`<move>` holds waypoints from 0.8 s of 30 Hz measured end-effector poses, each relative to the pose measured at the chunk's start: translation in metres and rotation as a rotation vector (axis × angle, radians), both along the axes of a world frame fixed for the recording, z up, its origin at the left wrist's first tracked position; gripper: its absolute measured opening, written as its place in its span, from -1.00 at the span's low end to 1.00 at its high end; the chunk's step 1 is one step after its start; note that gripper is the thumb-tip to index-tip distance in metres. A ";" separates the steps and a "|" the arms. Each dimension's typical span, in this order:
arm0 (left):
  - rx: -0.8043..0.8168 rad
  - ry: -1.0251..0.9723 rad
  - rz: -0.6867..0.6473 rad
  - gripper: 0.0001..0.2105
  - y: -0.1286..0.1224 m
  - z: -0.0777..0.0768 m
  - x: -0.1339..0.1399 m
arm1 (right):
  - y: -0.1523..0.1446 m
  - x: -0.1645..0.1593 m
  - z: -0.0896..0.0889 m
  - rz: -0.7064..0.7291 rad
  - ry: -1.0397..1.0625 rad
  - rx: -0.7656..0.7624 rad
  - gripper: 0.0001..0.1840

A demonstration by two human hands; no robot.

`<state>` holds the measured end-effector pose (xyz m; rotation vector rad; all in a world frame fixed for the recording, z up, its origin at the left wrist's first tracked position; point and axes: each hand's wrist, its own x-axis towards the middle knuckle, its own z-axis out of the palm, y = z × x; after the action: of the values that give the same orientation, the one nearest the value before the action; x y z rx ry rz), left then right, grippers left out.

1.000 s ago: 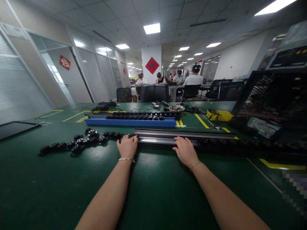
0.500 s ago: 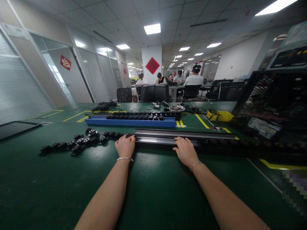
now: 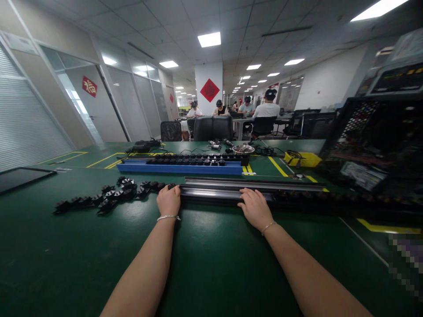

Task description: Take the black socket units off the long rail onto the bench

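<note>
A long dark metal rail (image 3: 211,193) with a shiny groove lies crosswise in front of me. My left hand (image 3: 168,201) is at the rail's left end, fingers curled around a small black part (image 3: 171,186) that they mostly hide. Farther right, my right hand (image 3: 256,206) grips the rail, its fingers over the top and the thumb on the near side. Black parts (image 3: 297,197) fill the rail's right stretch. Several loose black parts (image 3: 109,196) lie in a heap left of my left hand.
Behind the rail lies a second metal rail (image 3: 254,185), then a blue rail (image 3: 178,169) carrying rows of black parts. A metal dish (image 3: 243,149), cables and a yellow box (image 3: 302,159) stand farther back. An open computer case (image 3: 380,145) stands right. People sit beyond.
My left hand has shifted slightly to the left, and more of the rail's left end shows. The right hand has stayed on the rail.
</note>
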<state>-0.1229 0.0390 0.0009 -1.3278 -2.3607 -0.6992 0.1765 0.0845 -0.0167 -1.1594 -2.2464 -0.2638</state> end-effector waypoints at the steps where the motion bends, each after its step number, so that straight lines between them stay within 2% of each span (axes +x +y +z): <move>1: -0.001 0.001 0.001 -0.59 0.000 0.000 -0.002 | 0.000 0.000 0.000 0.002 0.001 0.003 -0.87; 24: -0.024 0.017 -0.045 -0.56 0.004 -0.002 -0.017 | -0.002 -0.002 0.005 -0.006 0.001 -0.041 -0.86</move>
<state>-0.1394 0.0434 -0.0012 -1.3956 -2.3398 -0.6714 0.1748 0.0828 -0.0112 -1.1870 -2.2577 -0.2205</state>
